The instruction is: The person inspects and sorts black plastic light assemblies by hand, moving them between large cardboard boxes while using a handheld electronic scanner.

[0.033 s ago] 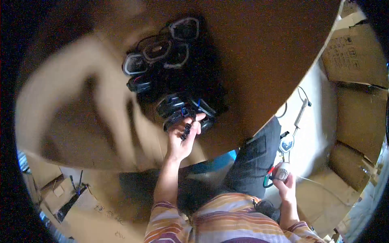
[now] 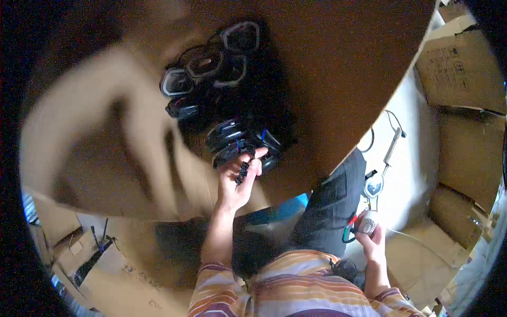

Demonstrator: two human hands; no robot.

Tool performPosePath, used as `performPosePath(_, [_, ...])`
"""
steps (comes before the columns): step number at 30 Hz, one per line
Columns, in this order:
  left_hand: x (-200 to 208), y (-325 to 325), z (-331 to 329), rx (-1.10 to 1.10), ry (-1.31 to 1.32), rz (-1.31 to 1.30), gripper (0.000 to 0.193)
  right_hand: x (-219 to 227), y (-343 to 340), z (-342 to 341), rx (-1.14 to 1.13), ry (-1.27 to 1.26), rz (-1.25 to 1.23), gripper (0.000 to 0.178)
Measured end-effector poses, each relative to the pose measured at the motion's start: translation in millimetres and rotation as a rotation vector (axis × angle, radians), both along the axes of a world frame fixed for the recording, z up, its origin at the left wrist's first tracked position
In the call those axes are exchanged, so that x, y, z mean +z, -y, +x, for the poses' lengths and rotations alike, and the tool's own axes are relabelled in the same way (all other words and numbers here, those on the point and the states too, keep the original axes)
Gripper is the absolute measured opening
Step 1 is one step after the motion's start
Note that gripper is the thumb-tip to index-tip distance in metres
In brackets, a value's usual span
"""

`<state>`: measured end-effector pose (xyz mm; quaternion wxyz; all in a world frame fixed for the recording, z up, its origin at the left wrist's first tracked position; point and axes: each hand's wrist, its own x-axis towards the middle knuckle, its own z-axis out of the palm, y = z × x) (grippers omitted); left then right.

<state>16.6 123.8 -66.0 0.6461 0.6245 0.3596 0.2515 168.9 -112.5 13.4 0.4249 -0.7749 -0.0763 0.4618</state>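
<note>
The black coiled cord (image 2: pixel 242 173) is inside the large carton (image 2: pixel 332 105), clasped by your left grip (image 2: pixel 234 186). Black units (image 2: pixel 228 132) crowd close ahead. The carton separates it from your right grip (image 2: pixel 374 244), closed around a white device (image 2: pixel 369 221).

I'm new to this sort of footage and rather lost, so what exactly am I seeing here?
There's no machine, just a person's two bare hands, seen from a fisheye camera worn on the head; that lens bends straight edges. The left hand holds a coiled black piece beside some glossy black items amid large brown cardboard; it's too dark to say what they are. The right hand holds a rounded white item. Beyond it, on a pale surface, lie a pale-faced part and a long grey piece.
</note>
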Motion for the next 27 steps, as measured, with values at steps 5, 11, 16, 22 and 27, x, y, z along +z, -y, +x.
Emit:
performPosePath(5, [20, 35, -2, -0.089, 0.036, 0.036, 0.019, 3, 15, -4, 0.116, 0.061, 0.064, 0.034])
performPosePath(11, [34, 63, 4, -0.145, 0.161, 0.101, 0.008, 6, 34, -4, 0.217, 0.092, 0.054, 0.032])
performPosePath(16, [52, 96, 18, -0.538, 0.167, 0.360, 0.026, 14, 39, -4, 0.285, -0.021, 0.165, 0.033])
performPosePath(22, [56, 96, 29, -0.738, 0.205, 0.312, 0.025, 28, 8, 8, 0.237, -0.143, 0.290, 0.030])
performPosePath(27, [54, 104, 27, -0.752, 0.196, 0.278, 0.026, 35, 4, 5, 0.189, -0.211, 0.327, 0.028])
